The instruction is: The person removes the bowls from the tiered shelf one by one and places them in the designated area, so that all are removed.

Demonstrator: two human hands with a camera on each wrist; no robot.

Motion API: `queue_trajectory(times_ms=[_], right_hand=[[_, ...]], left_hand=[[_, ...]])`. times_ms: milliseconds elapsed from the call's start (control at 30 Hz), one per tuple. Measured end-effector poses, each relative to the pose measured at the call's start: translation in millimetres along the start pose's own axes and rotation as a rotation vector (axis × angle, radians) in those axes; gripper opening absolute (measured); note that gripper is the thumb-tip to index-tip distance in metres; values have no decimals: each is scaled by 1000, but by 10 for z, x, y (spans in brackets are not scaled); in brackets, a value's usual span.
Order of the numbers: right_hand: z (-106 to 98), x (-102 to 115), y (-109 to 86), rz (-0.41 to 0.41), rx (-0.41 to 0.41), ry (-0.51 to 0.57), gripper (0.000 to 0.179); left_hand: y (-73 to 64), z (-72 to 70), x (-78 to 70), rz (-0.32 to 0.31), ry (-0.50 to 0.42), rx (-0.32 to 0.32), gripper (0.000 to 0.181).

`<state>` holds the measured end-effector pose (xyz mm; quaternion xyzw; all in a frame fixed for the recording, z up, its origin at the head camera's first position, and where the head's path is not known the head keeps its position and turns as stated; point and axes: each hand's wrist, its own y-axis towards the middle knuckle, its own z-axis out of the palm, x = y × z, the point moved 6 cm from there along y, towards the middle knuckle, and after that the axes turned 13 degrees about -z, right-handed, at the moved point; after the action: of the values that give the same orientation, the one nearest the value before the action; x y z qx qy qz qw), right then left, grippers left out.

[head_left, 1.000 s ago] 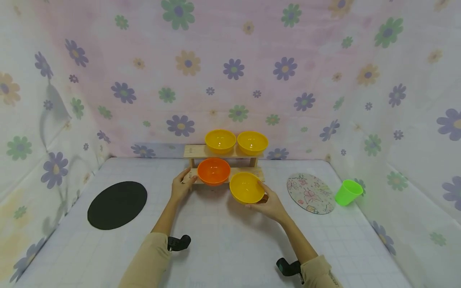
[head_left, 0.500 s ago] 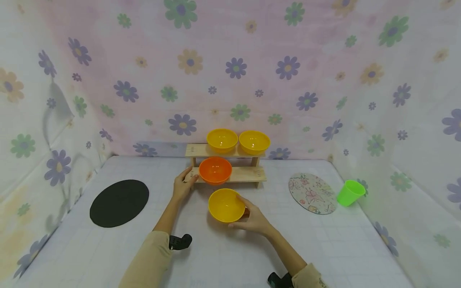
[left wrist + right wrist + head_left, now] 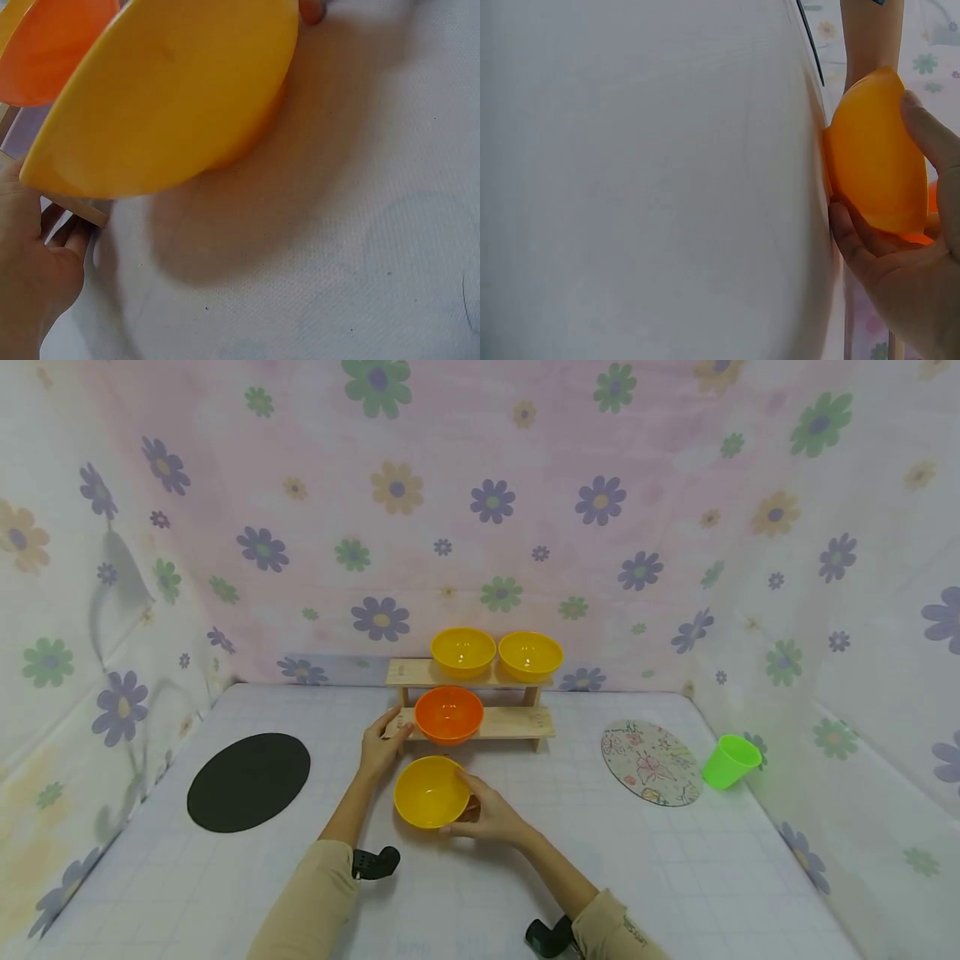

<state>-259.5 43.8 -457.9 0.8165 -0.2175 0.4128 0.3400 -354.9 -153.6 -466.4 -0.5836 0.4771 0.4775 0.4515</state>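
Observation:
My right hand holds a yellow bowl by its right side, just above the white tabletop in front of a two-step wooden stand. In the right wrist view the thumb lies near the rim of this bowl and the fingers are curled beneath it. My left hand grips the left end of the stand's lower step; the left wrist view shows the fingers partly hidden behind the wood. On that lower step sits an orange bowl. Two yellow bowls, one left and one right, stand on the upper step.
A black round mat lies at the left of the table. To the right are a patterned round mat and a bright green cup near the side wall. Flower-printed cloth hangs behind the stand.
My right hand has carried the yellow bowl from the right front of the lower step toward me and left, in front of my left forearm. The left hand keeps its place at the stand.

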Motion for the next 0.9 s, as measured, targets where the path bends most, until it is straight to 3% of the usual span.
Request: queue_trajectory(times_ms=[100, 267, 433, 600, 733, 900], right_hand=[[27, -70, 15, -10, 2, -16, 83], [46, -252, 4, 12, -9, -36, 88], [30, -250, -9, 42, -19, -31, 86], [-53, -253, -38, 20, -41, -58, 78], [-168, -233, -69, 7, -77, -92, 71], [-380, -24, -67, 21, -181, -39, 66]], left_hand=[[-49, -3, -66, -5, 0, 6, 52], [83, 10, 126, 6, 34, -21, 53], [117, 11, 171, -1, 53, -35, 55], [117, 7, 172, 1, 46, -42, 54], [50, 0, 83, -6, 26, -22, 54], [-93, 1, -101, -4, 11, -2, 53]])
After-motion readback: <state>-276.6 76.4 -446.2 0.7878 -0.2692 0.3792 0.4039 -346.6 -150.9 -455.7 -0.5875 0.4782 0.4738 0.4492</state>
